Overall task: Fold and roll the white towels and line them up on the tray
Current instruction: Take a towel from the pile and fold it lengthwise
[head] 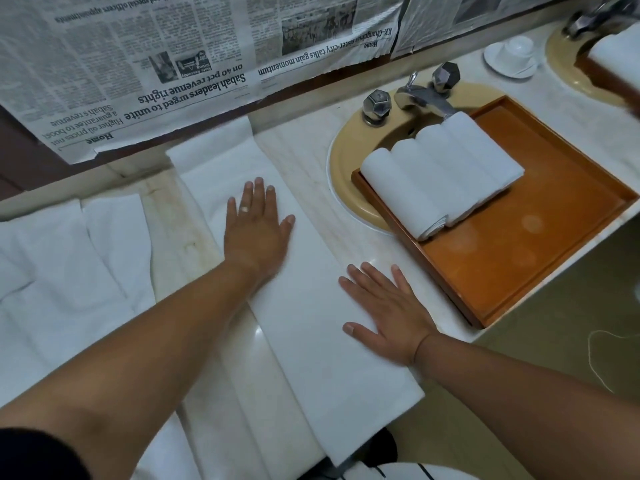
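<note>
I see a pale marble counter running along a wall covered with sheets of newspaper. Set into it on the right is a yellowish sink with a chrome tap at its far side. Far right, a white cup stands on a saucer near a second basin at the edge of view. A long white towel, folded into a narrow strip, lies on the counter from the wall towards me, its near end hanging over the counter edge. My left hand lies flat on the far part of it, fingers straight and together, gripping nothing. My right hand rests flat on its near right edge, fingers spread, also holding nothing. To the left, well apart, loose white towels lie in a rumpled heap. An orange-brown wooden tray sits partly over the sink and partly on the counter. Four rolled white towels lie side by side, touching, at the tray's far left end.
</note>
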